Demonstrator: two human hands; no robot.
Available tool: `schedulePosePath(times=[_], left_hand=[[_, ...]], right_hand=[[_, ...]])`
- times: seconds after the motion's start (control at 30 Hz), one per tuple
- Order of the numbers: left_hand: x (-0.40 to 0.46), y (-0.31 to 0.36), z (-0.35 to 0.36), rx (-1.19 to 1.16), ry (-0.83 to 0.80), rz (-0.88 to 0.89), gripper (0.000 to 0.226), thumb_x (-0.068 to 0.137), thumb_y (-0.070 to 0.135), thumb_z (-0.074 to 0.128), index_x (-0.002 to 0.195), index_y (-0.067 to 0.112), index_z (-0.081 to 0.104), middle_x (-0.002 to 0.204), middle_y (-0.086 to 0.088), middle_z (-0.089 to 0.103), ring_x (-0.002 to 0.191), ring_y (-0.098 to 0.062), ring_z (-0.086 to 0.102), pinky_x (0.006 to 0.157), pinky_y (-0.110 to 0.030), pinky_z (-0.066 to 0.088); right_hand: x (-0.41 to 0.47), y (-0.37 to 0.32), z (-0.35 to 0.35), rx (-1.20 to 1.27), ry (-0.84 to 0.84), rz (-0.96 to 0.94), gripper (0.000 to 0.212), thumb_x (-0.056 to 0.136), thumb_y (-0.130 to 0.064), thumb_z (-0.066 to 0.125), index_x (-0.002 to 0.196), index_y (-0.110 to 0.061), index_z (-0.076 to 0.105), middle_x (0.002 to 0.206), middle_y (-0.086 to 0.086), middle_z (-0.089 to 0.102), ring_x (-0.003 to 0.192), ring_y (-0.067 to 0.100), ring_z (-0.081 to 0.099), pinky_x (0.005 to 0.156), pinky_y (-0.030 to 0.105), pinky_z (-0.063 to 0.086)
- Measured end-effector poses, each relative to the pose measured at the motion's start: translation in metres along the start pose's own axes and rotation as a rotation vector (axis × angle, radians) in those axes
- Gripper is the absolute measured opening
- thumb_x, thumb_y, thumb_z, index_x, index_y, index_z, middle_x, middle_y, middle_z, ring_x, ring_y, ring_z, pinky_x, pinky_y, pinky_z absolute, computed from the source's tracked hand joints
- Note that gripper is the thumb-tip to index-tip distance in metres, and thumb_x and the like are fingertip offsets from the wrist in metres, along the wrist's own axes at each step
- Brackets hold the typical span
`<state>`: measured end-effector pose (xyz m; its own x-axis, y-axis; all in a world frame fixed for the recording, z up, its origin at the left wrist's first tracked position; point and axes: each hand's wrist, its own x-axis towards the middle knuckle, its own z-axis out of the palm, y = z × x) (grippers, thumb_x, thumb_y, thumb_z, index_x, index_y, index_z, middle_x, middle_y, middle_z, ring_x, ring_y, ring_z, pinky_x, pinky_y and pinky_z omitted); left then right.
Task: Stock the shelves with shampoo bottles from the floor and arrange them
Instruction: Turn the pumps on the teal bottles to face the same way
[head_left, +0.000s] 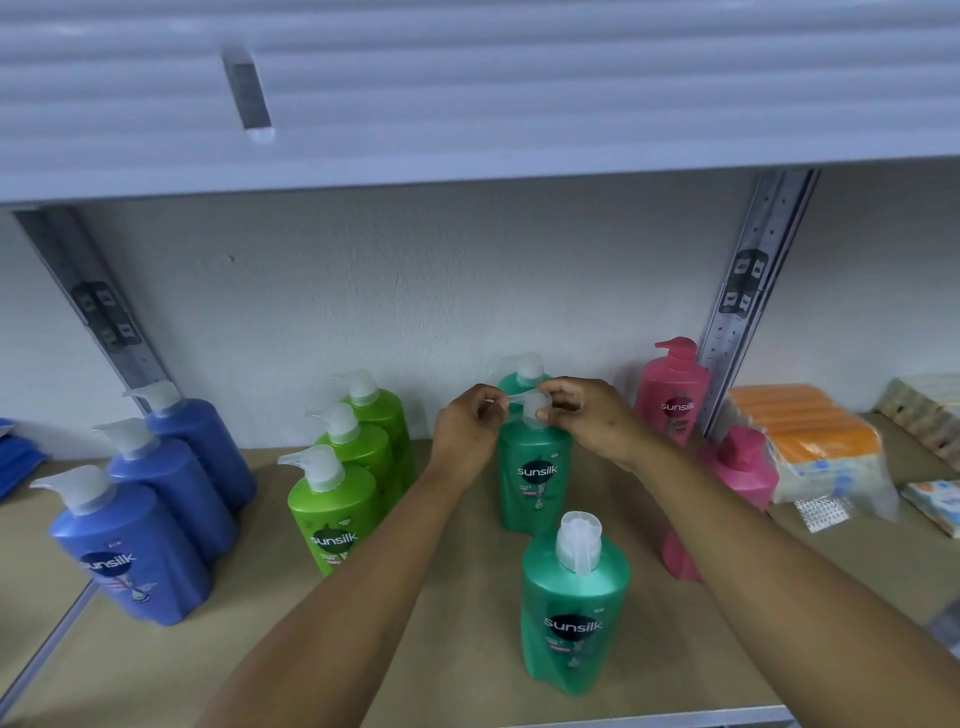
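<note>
Sunsilk pump bottles stand in rows on the beige shelf (457, 623): three blue (130, 561) at the left, three light green (332, 519), three teal down the middle, pink ones at the right. Both my hands are on the clear pump head of the middle teal bottle (535, 483). My left hand (467, 431) pinches the spout tip; my right hand (587, 415) grips the pump collar. The front teal bottle (574, 613) stands alone nearer me, its spout facing me. The rear teal bottle (524, 371) is mostly hidden behind my hands. My right forearm partly covers a pink bottle (743, 467).
Another pink bottle (675, 395) stands by the metal upright (748, 296). Wrapped orange packs (815, 441) and small boxes lie on the shelf to the right. A shelf board (467, 104) hangs low overhead. Blue packets (15, 457) sit at the far left.
</note>
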<state>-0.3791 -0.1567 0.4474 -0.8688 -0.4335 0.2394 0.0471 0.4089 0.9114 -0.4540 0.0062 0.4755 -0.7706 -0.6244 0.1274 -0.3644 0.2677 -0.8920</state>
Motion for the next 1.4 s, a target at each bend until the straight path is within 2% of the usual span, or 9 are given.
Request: schedulePosePath(times=[0.2, 0.33, 0.43, 0.57, 0.77, 1.07, 1.13, 1.23, 1.4], left_hand=[[-0.007, -0.002, 0.001, -0.028, -0.003, 0.022, 0.009, 0.093, 0.019, 0.058, 0.1, 0.015, 0.062, 0.088, 0.006, 0.066, 0.081, -0.011, 0.062, 0.073, -0.022, 0.051], [-0.026, -0.016, 0.005, -0.005, -0.112, 0.033, 0.035, 0.087, 0.018, 0.066, 0.118, 0.016, 0.051, 0.106, 0.004, 0.062, 0.099, -0.012, 0.061, 0.086, -0.02, 0.049], [-0.036, -0.03, 0.009, 0.021, -0.216, -0.001, 0.046, 0.088, 0.019, 0.065, 0.128, 0.018, 0.042, 0.112, 0.008, 0.058, 0.103, -0.009, 0.059, 0.081, -0.011, 0.045], [-0.036, -0.038, 0.013, 0.013, -0.215, -0.027, 0.045, 0.092, 0.02, 0.06, 0.132, 0.014, 0.041, 0.117, 0.005, 0.059, 0.105, -0.01, 0.059, 0.077, -0.006, 0.046], [-0.032, -0.036, 0.011, 0.0, -0.216, -0.032, 0.046, 0.092, 0.024, 0.06, 0.133, 0.015, 0.042, 0.12, 0.002, 0.059, 0.104, -0.008, 0.059, 0.075, -0.004, 0.046], [-0.037, -0.028, 0.011, 0.019, -0.22, -0.046, 0.049, 0.09, 0.02, 0.061, 0.134, 0.017, 0.04, 0.129, -0.003, 0.058, 0.112, -0.012, 0.057, 0.085, -0.013, 0.05], [-0.044, -0.022, 0.009, 0.046, -0.206, -0.015, 0.056, 0.085, 0.032, 0.062, 0.134, 0.022, 0.039, 0.131, 0.001, 0.057, 0.117, -0.014, 0.057, 0.095, -0.031, 0.049], [-0.059, -0.01, 0.003, 0.094, -0.171, 0.055, 0.053, 0.086, 0.031, 0.062, 0.134, 0.019, 0.044, 0.132, 0.002, 0.056, 0.121, -0.014, 0.053, 0.103, -0.034, 0.044], [-0.101, 0.009, -0.012, 0.015, -0.213, 0.048, 0.035, 0.092, 0.015, 0.06, 0.126, 0.018, 0.053, 0.115, 0.014, 0.058, 0.1, 0.02, 0.051, 0.089, -0.003, 0.04]], right_hand=[[-0.003, 0.003, -0.002, -0.013, -0.018, 0.006, 0.031, 0.085, -0.017, 0.07, 0.115, -0.026, 0.063, 0.112, -0.004, 0.069, 0.104, 0.008, 0.063, 0.095, 0.031, 0.05], [-0.01, 0.022, -0.002, -0.065, -0.047, 0.042, 0.061, 0.077, -0.013, 0.077, 0.132, -0.021, 0.051, 0.127, -0.006, 0.06, 0.118, 0.012, 0.056, 0.101, 0.028, 0.043], [-0.017, 0.042, 0.004, -0.068, -0.035, 0.073, 0.068, 0.076, -0.012, 0.078, 0.136, -0.019, 0.047, 0.127, -0.005, 0.06, 0.117, 0.014, 0.058, 0.102, 0.033, 0.046], [-0.02, 0.05, 0.01, -0.056, -0.013, 0.058, 0.066, 0.078, -0.02, 0.077, 0.135, -0.029, 0.046, 0.123, -0.01, 0.062, 0.112, 0.009, 0.06, 0.097, 0.032, 0.049], [-0.018, 0.047, 0.011, -0.051, -0.003, 0.065, 0.064, 0.08, -0.016, 0.075, 0.135, -0.027, 0.046, 0.12, -0.01, 0.061, 0.111, 0.008, 0.06, 0.088, 0.016, 0.048], [-0.028, 0.038, 0.01, -0.077, -0.013, 0.06, 0.063, 0.081, -0.021, 0.074, 0.135, -0.032, 0.045, 0.127, -0.009, 0.059, 0.116, 0.012, 0.058, 0.101, 0.039, 0.048], [-0.036, 0.028, 0.008, -0.07, -0.008, 0.05, 0.057, 0.087, -0.019, 0.068, 0.138, -0.027, 0.044, 0.131, -0.011, 0.055, 0.119, 0.01, 0.054, 0.104, 0.033, 0.043], [-0.058, 0.009, 0.001, -0.085, 0.045, 0.048, 0.049, 0.093, -0.017, 0.06, 0.139, -0.018, 0.045, 0.134, -0.004, 0.051, 0.118, 0.007, 0.05, 0.101, 0.024, 0.039], [-0.11, -0.008, -0.008, -0.023, 0.023, 0.018, 0.039, 0.094, -0.014, 0.056, 0.131, -0.023, 0.052, 0.127, -0.009, 0.057, 0.11, -0.012, 0.053, 0.089, 0.002, 0.039]])
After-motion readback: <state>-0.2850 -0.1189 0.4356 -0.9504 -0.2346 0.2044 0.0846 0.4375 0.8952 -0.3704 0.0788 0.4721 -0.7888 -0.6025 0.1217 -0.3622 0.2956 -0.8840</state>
